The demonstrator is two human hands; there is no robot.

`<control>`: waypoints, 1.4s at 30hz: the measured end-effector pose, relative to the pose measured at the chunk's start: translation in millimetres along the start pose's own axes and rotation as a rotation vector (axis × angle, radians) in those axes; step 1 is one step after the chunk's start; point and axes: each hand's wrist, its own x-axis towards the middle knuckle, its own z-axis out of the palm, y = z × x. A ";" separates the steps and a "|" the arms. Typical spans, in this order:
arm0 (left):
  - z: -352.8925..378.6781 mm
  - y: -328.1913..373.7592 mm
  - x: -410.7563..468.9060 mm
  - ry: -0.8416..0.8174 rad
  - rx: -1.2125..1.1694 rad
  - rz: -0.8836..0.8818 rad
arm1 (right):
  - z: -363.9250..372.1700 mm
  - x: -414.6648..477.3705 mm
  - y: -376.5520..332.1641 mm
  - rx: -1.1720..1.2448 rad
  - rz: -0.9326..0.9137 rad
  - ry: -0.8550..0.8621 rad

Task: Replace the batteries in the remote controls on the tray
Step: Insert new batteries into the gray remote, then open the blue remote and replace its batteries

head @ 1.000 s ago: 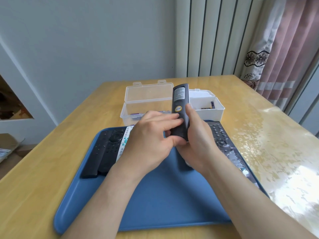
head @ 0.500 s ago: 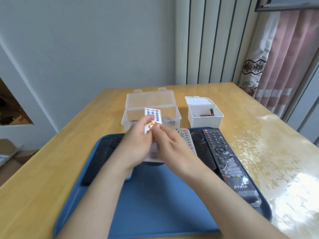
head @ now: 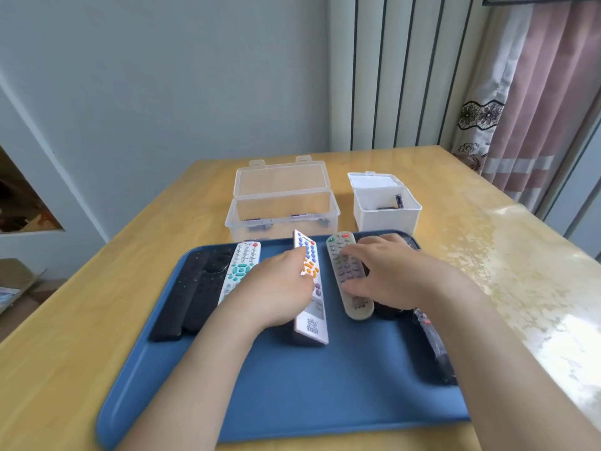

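Head view. The blue tray [head: 292,402] lies on the wooden table [head: 81,320], and the remote controls lie on it in a rough row along its far half.

The left hand [head: 276,294] grips the white remote with blue and orange buttons [head: 310,317] by its left edge. This remote is tilted, with the button face towards us and the near end down at the tray. Its back is hidden, and so are the fingers beneath it.

The right hand [head: 390,271] is spread, with fingers loosely extended across the grey remote [head: 349,278]. We cannot tell whether it presses on the remote or only hovers over it. Under this hand and forearm lies a dark remote [head: 435,346], mostly covered and blurred.

To the left lie the white remote with teal buttons [head: 242,268], its near end hidden behind the left wrist, and two black remotes [head: 195,294], side by side.

Beyond the tray stand an open clear box [head: 283,209] and a small white box [head: 387,219]. The contents of the clear box are dim behind its wall. In the white box we see batteries [head: 398,200], partly cut off by the rim.
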 end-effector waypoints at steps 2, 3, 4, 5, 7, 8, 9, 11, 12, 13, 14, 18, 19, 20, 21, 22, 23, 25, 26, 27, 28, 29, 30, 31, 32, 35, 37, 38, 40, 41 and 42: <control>1.7 -1.9 0.1 0.013 0.115 0.002 | -0.8 1.1 -1.3 0.007 -0.013 0.008; 2.3 -2.7 0.3 0.019 0.137 0.006 | -0.6 1.6 -1.8 0.007 -0.013 0.018; 3.1 -2.4 1.7 0.025 0.131 0.011 | -0.1 2.2 -2.4 0.005 -0.007 0.032; 4.4 -2.7 1.9 0.025 0.113 0.009 | 1.0 2.5 -3.7 -0.004 0.002 0.041; 5.8 -0.9 1.2 0.029 0.094 0.020 | 3.2 3.7 -4.9 -0.016 0.020 0.089; 5.9 0.0 0.9 0.040 0.084 0.030 | 3.3 4.5 -5.8 -0.007 0.020 0.127; 5.1 1.2 0.4 0.051 0.075 0.039 | 3.3 5.4 -7.0 0.009 0.010 0.154; 2.7 0.6 -2.7 0.103 0.089 0.056 | 8.3 6.5 -10.8 0.026 -0.046 0.171; -2.0 -2.9 -3.3 0.177 0.123 0.060 | 11.7 9.4 -16.2 0.018 -0.097 0.183; -6.6 -6.3 -3.9 0.249 0.175 0.054 | 16.1 10.1 -21.0 0.008 -0.136 0.188; -12.0 -10.4 -3.0 0.297 0.245 0.028 | 22.0 11.2 -26.1 -0.011 -0.164 0.165; -22.3 -35.0 -1.3 0.166 0.471 -0.213 | 46.3 20.3 -38.8 -0.134 -0.155 -0.019; -20.8 -37.8 0.1 0.117 0.491 -0.247 | 48.7 21.6 -38.9 -0.136 -0.149 -0.022; -19.1 -38.5 1.2 0.092 0.510 -0.259 | 49.0 21.9 -38.5 -0.128 -0.147 -0.007; -15.8 -37.6 2.9 0.093 0.524 -0.253 | 49.8 21.5 -37.4 -0.113 -0.148 0.023; -14.0 -35.7 4.4 0.115 0.529 -0.238 | 49.4 21.4 -37.0 -0.103 -0.155 0.066; -12.9 -34.2 5.0 0.140 0.522 -0.221 | 48.7 20.7 -37.5 -0.094 -0.164 0.106; -13.8 -32.8 3.4 0.170 0.487 -0.196 | 48.8 21.0 -39.0 -0.077 -0.180 0.172; -14.4 -33.7 2.9 0.171 0.455 -0.191 | 48.6 20.5 -38.9 -0.065 -0.197 0.233; -17.0 -35.0 2.4 0.175 0.411 -0.191 | 47.0 20.3 -38.9 -0.030 -0.227 0.323; -20.4 -38.1 1.8 0.187 0.331 -0.198 | 46.2 20.7 -38.8 0.048 -0.267 0.419; -25.4 -40.9 1.1 0.209 0.201 -0.204 | 42.4 19.7 -39.8 0.173 -0.294 0.493; -29.1 -42.0 -1.1 0.238 -0.005 -0.183 | 39.2 17.9 -41.7 0.338 -0.294 0.534; -33.0 -41.5 -1.3 0.271 -0.279 -0.120 | 35.3 16.4 -44.9 0.529 -0.270 0.545; -35.4 -39.5 -1.8 0.294 -0.583 -0.027 | 32.4 14.7 -49.0 0.748 -0.228 0.501; -32.3 -26.5 -2.0 0.237 -1.253 0.214 | 22.4 5.7 -62.7 1.500 -0.129 0.050; -24.8 -20.1 0.2 0.222 -1.251 0.274 | 18.0 0.6 -63.7 1.771 -0.124 -0.198; -21.2 -18.9 1.6 0.227 -1.202 0.290 | 16.4 -0.4 -62.6 1.823 -0.133 -0.224; -15.9 -18.0 4.1 0.252 -1.114 0.338 | 14.0 -0.3 -58.9 1.868 -0.120 -0.210; -14.5 -17.9 4.4 0.255 -1.086 0.358 | 12.9 -0.1 -57.8 1.878 -0.106 -0.204; -12.9 -16.6 3.8 0.246 -1.064 0.368 | 12.2 0.2 -56.9 1.879 -0.088 -0.196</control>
